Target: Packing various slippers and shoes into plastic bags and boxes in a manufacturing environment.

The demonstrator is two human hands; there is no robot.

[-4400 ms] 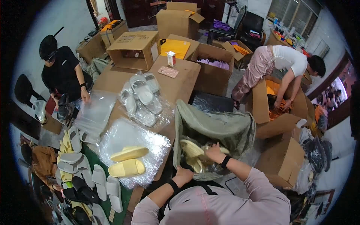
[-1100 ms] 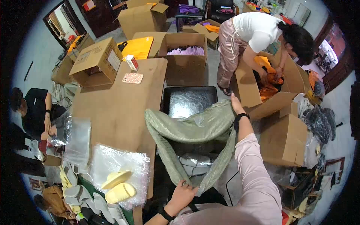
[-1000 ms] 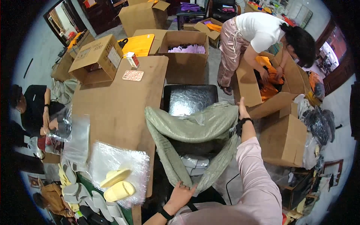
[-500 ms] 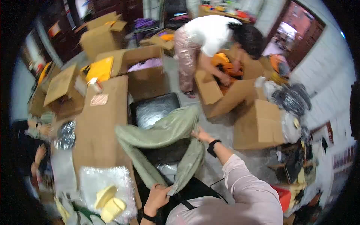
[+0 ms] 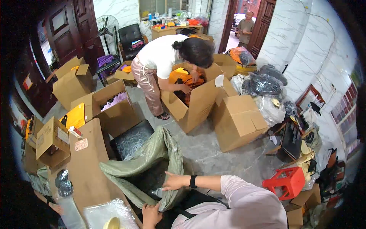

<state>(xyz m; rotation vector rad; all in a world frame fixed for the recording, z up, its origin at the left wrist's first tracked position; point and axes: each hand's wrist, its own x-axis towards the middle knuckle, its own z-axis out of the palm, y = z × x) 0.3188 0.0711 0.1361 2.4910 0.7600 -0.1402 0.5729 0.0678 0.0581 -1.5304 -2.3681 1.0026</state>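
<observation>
A large green woven sack stands in front of me, its mouth wide and its rim folded and slumped. My left hand is closed on the near edge of its rim. Over the sack's right side reaches my right hand, its fingers apart and pointing left into the mouth, with nothing held. Inside the sack it is dark, and something shiny and clear shows near my right fingertips. Just beyond the sack sits a black seat-like surface covered in clear plastic.
Left of me runs a cardboard-covered table with clear plastic bags. Ahead, a person in white bends into a carton of orange items. Another carton and a red stool stand right. A person is in the doorway.
My right hand has let go of the sack's rim and now reaches over its mouth. The sack's far right side stands higher. The view has shifted, showing more of the room's far end.
</observation>
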